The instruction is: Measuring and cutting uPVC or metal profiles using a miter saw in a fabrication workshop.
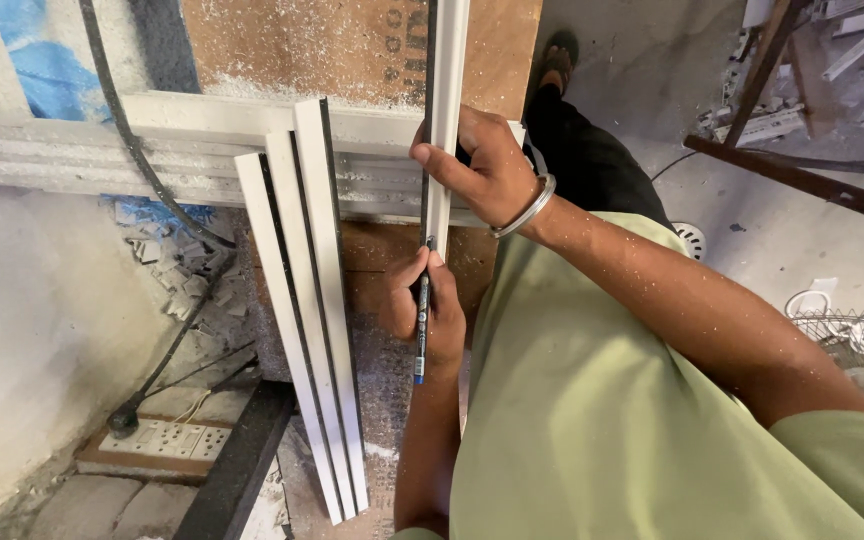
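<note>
At worktop (252, 60), head view: right hand (487, 165) clamps white strip (445, 100), long axis running away from body. Left hand (424, 310) grips blue pen (421, 320), tip touching strip just below right hand. Three spare strips (302, 300) lie alongside, left.

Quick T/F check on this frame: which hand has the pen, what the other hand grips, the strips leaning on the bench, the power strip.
1. The left hand holds a pen. True.
2. The right hand is empty. False: it grips a long white strip.
3. The pen tip meets the white strip just below the right hand. True.
4. Three more white strips lean to the left of the hands. True.
5. The right wrist is bare. False: it wears a metal bangle.
6. The power strip has nothing plugged in. False: a black plug sits at its left end.
</note>
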